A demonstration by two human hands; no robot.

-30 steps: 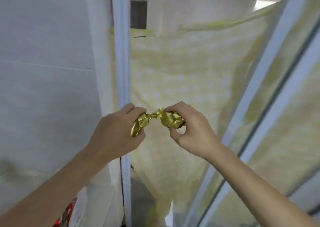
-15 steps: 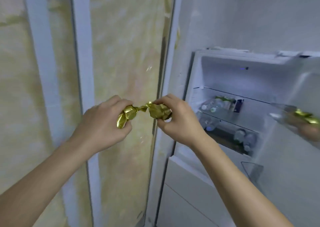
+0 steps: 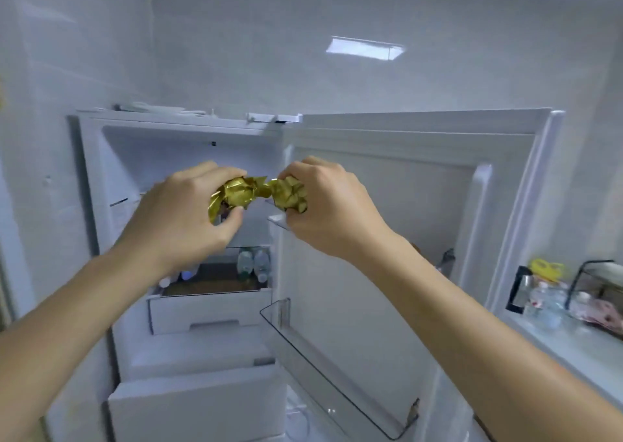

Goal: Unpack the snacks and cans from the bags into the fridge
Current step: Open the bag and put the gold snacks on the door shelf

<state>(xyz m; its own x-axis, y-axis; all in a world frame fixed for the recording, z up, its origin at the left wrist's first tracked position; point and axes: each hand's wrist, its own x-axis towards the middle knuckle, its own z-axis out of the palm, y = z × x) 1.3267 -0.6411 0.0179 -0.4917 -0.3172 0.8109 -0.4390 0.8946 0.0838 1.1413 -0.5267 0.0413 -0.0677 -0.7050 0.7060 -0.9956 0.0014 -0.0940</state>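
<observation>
Hands, L (image 3: 182, 219) & R (image 3: 328, 205), grip gold wrapper (image 3: 258, 193).

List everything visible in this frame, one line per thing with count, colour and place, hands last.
gold wrapper: one, gold, crumpled, held between both hands in front of the open fridge
fridge: one, white, centre left, door open
fridge door: one, white, swung open to the right
door bin: one, clear, low on the inside of the door
bottles: at least two, clear, on a shelf inside the fridge; others there are blurred
drawers: at least two, white, below that shelf
counter: one, pale, far right
wire rack: one, black, on the counter, beside blurred small items
left hand: one, grips the wrapper's left end
right hand: one, grips the wrapper's right end
</observation>
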